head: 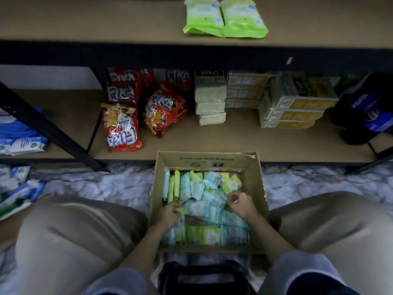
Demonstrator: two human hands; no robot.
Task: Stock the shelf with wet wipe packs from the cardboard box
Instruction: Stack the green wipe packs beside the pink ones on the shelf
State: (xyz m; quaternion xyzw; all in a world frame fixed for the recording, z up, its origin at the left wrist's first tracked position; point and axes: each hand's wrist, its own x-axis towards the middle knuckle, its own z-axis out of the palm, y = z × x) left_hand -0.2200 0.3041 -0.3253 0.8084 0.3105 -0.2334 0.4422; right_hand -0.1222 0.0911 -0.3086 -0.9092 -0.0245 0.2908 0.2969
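Head view, looking down: bent knees in tan trousers (pixel 70 233) fill the lower left and lower right of the frame, grey sleeves at the bottom edge. Between them, lower centre, an open cardboard box (pixel 258 188) sits on the marbled floor (pixel 102 186), packed with pale blue and green wet wipe packs (pixel 204 209), some on edge, some flat. Both hands are inside the box. Left hand (pixel 170 213), fingers curled, grips packs at the left side of the pile. Right hand (pixel 241 202), fingers curled over the packs at the right side; whether it grips one, cannot tell. Beyond the box, mid-frame, a lower shelf (pixel 234 141) carries red snack bags (pixel 123 126), stacked pale cartons (pixel 210 99) and yellow boxes (pixel 297 107). At the top of the frame, two green wipe packs (pixel 225 18) lie flat, side by side and touching, on the upper shelf (pixel 106 20).
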